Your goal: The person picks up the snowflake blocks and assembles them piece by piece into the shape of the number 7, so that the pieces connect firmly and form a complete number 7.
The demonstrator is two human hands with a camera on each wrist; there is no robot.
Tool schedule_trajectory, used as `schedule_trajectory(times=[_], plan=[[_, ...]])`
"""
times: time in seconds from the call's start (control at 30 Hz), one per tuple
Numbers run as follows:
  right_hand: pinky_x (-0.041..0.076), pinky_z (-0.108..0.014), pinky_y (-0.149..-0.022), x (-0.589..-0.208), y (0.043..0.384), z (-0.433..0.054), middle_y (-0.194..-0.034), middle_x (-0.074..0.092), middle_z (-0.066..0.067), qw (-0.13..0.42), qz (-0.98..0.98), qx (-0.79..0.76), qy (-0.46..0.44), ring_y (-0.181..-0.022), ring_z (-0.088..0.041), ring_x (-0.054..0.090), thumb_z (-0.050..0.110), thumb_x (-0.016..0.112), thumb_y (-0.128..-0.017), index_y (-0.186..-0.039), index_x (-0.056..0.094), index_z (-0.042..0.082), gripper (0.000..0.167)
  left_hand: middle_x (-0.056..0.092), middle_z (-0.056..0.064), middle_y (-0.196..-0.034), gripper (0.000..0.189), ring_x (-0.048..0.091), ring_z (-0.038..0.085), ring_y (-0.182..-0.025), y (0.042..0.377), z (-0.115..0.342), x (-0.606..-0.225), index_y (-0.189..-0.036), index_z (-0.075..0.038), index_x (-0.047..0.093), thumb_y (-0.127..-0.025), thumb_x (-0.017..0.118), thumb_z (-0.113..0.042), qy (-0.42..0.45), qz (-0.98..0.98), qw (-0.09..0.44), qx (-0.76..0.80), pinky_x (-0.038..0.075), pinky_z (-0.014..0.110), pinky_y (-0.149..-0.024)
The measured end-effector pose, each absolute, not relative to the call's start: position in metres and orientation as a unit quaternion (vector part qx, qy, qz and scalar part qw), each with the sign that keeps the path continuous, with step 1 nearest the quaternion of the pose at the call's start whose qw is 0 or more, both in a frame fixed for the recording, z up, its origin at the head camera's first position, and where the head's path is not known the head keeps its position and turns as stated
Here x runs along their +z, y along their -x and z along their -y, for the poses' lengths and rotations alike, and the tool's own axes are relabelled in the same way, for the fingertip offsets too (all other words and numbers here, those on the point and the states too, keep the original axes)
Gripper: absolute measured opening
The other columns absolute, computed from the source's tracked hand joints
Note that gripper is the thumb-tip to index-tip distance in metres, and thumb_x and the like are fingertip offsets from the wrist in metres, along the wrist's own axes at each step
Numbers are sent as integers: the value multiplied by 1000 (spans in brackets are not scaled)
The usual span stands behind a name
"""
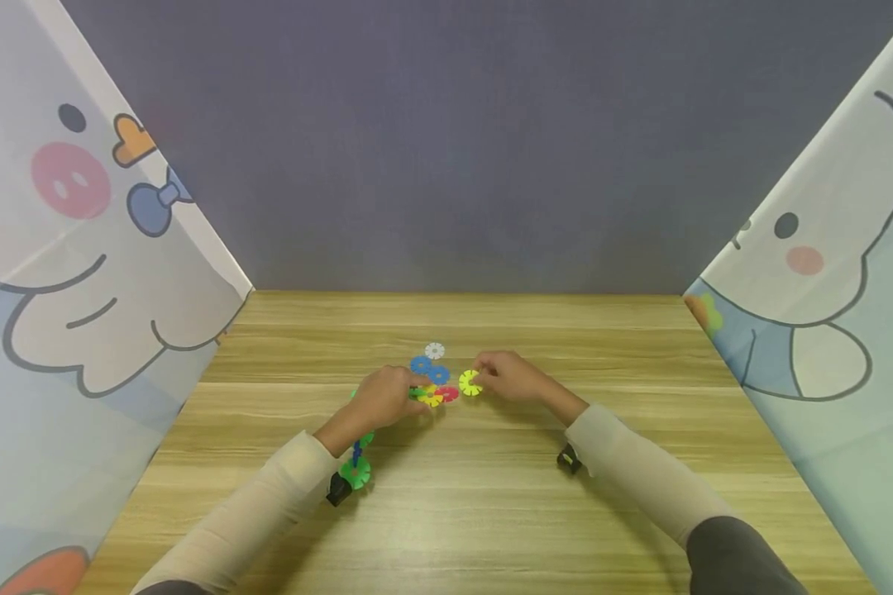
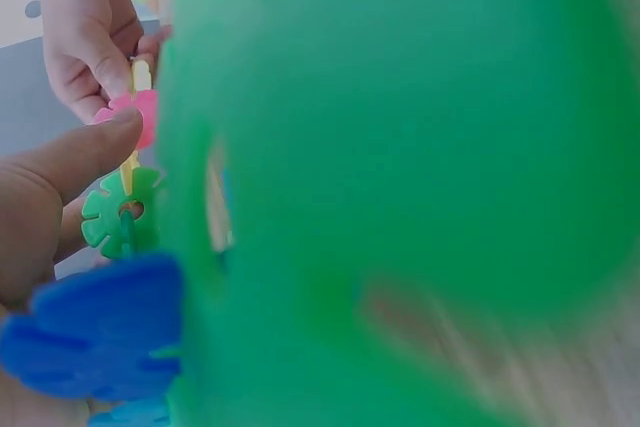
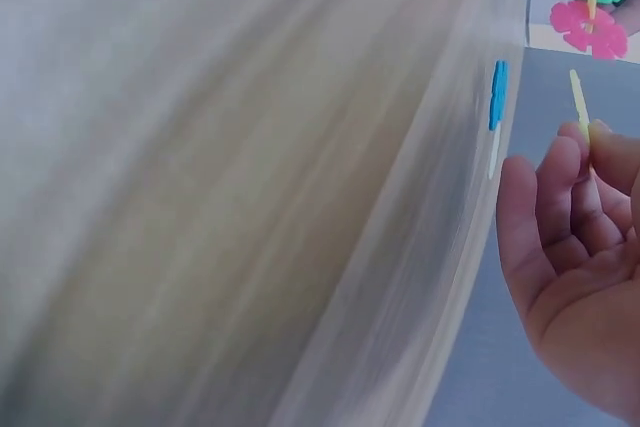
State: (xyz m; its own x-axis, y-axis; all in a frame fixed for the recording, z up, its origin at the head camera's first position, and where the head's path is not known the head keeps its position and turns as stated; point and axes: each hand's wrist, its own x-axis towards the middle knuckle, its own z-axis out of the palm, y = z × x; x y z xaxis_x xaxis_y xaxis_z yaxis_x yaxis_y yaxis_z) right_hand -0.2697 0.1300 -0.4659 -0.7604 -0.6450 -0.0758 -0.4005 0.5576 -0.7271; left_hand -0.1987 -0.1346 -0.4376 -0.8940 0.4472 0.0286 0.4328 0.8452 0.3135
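Observation:
My left hand (image 1: 383,395) grips a chain of interlocked plastic snowflake discs. At its far end a pink disc (image 1: 447,394) is slotted to a yellow disc (image 1: 431,397), which joins a green disc (image 2: 105,215). More green and blue pieces of the chain hang by the left wrist, among them a green disc (image 1: 355,473); a blurred green one fills much of the left wrist view. Between thumb and fingertips my right hand (image 1: 512,376) pinches a single yellow disc (image 3: 579,97). A small gap separates it from the pink disc in the right wrist view.
Two loose blue discs (image 1: 438,375) and a white disc (image 1: 435,350) lie on the wooden table (image 1: 491,512), just beyond the hands. A grey panel (image 1: 461,149) stands at the back, and cartoon-printed sheets (image 1: 30,248) flank both sides.

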Motion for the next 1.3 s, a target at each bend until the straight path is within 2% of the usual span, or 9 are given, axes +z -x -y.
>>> schedule_trajectory(times=[0.27, 0.4, 0.6, 0.7, 0.83, 0.97, 1.07, 1.3], plan=[[37, -22, -49, -467, 261, -135, -70, 61, -5, 211, -850, -391, 283, -53, -9, 42, 19, 56, -105, -124, 66, 9, 24, 77, 11, -93, 47, 19, 8, -48, 199, 132, -438, -124, -16, 75, -83, 85, -36, -219, -962, 29, 158, 18, 19, -42], [37, -22, -50, -469, 260, -137, -72, 60, -3, 216, -845, -399, 284, -55, -9, 44, 17, 54, -105, -124, 66, 8, 24, 75, 9, -84, 47, 20, 8, -49, 199, 131, -439, -124, -17, 75, -82, 85, -36, -218, -963, 29, 153, 18, 19, -42], [42, -22, -54, -471, 259, -138, -76, 64, -6, 220, -838, -406, 292, -61, -10, 53, 14, 55, -104, -122, 67, 7, 23, 55, 1, -59, 48, 17, 7, -47, 200, 130, -439, -126, -18, 74, -83, 85, -37, -213, -965, 36, 151, 18, 19, -41], [45, -22, -55, -471, 259, -138, -77, 66, -9, 227, -831, -416, 291, -62, -11, 54, 11, 55, -103, -124, 65, 4, 25, 48, -3, -55, 48, 16, 6, -46, 200, 130, -438, -127, -18, 74, -83, 84, -37, -212, -964, 40, 152, 18, 18, -40], [49, -23, -59, -472, 258, -138, -82, 68, -12, 239, -822, -435, 279, -67, -14, 60, 7, 52, -102, -126, 64, 0, 28, 57, 1, -59, 49, 18, 6, -46, 201, 130, -438, -127, -17, 74, -84, 84, -37, -219, -963, 33, 153, 18, 18, -40], [54, -25, -63, -472, 258, -138, -82, 67, -11, 250, -816, -448, 266, -70, -17, 65, 7, 54, -102, -125, 64, -1, 27, 75, 10, -83, 48, 23, 7, -47, 200, 130, -439, -125, -16, 74, -83, 84, -36, -228, -961, 20, 153, 20, 18, -41], [56, -27, -65, -472, 257, -137, -81, 65, -10, 254, -815, -453, 259, -69, -16, 65, 9, 56, -103, -125, 64, -1, 26, 78, 13, -98, 48, 26, 7, -49, 199, 130, -439, -124, -16, 75, -82, 85, -37, -229, -961, 17, 154, 22, 18, -41], [58, -29, -66, -475, 258, -137, -80, 65, -8, 254, -816, -450, 260, -69, -15, 65, 8, 55, -103, -127, 63, -1, 27, 78, 15, -103, 48, 31, 8, -51, 198, 129, -438, -124, -15, 75, -82, 85, -37, -228, -961, 11, 156, 25, 19, -42]])
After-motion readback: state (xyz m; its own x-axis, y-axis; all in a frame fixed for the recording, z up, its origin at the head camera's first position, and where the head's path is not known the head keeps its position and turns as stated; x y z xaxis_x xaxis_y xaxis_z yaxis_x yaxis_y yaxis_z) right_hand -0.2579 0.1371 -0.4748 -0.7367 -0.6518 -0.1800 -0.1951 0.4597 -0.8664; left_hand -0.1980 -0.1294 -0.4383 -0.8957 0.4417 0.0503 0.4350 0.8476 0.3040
